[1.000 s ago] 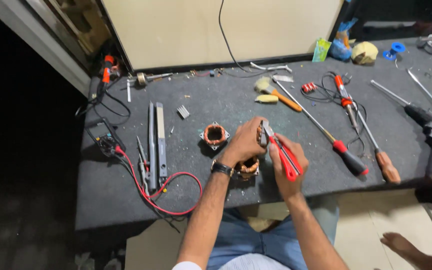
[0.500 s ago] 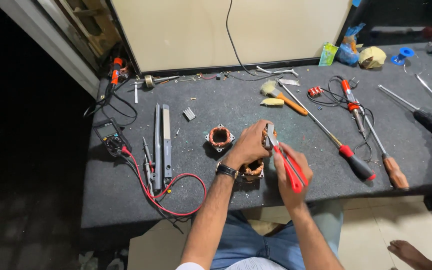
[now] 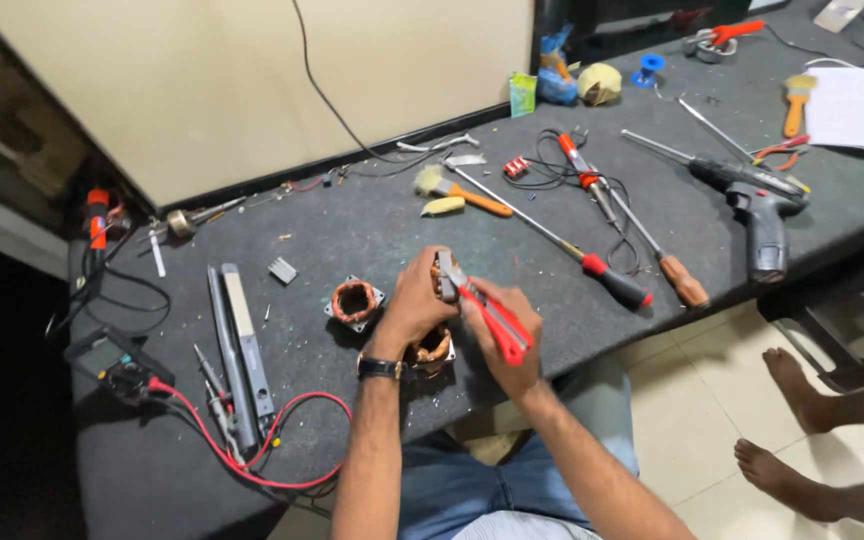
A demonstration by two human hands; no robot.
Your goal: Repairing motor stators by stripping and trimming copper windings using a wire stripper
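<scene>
Glossy red plastic plier handles (image 3: 497, 325)

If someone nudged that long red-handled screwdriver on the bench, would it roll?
Probably a little: the screwdriver has a round-looking handle and lies flat on the bench. The mat looks rough, so it should stop soon. Its thin steel shaft likely stays stiff when lifted.

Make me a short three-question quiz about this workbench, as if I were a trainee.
1. True or false: the right hand holds red-handled pliers.
2. What does the left hand rest on? A) a cordless drill B) a copper-wound motor stator C) a paintbrush
3. Fill in: a second stator lies on the table just to the person's ____ of the hands.

Key: 1 true; 2 B; 3 left.
</scene>
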